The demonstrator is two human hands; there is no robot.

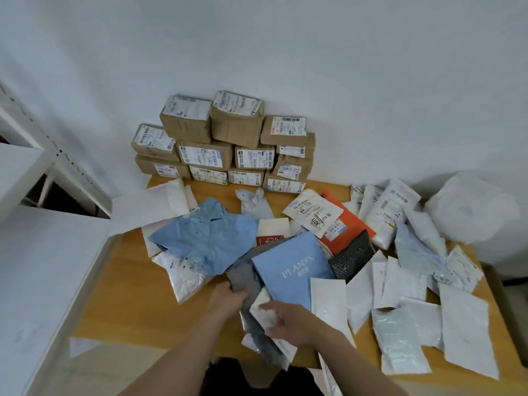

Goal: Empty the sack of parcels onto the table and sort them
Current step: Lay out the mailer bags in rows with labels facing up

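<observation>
Left hand: the left hand (228,299) reaches in from the near edge and grips the edge of a grey bag (243,274), fingers curled into its fold.
Right hand: the right hand (291,321) holds a small white packet (264,310) just beside the left hand; the fingers are blurred, so the exact grip is hard to read.
Grey bag: lies in the middle of the pile near the front edge, partly under a flat blue mailer (291,270) printed with pale lettering.
Crumpled blue bag (205,238): left of the flat blue mailer, resting on top of white packets.
Boxes (223,144): brown cardboard, each with a shipping label, stacked in several rows against the wall at the back of the worktop (137,281).
Orange mailer (348,224): right of centre, partly covered by a labelled white packet (313,211).
Black bubble mailer (351,255): touching the lower edge of the orange mailer, beside the flat blue mailer.
White mailers (400,281): many, overlapping, spread over the right half of the worktop up to its front edge.
Sack (471,207): white and crumpled, at the far right by the wall, behind the white mailers; blurred.
Shelf (28,167): white, standing at the left of the worktop.
</observation>
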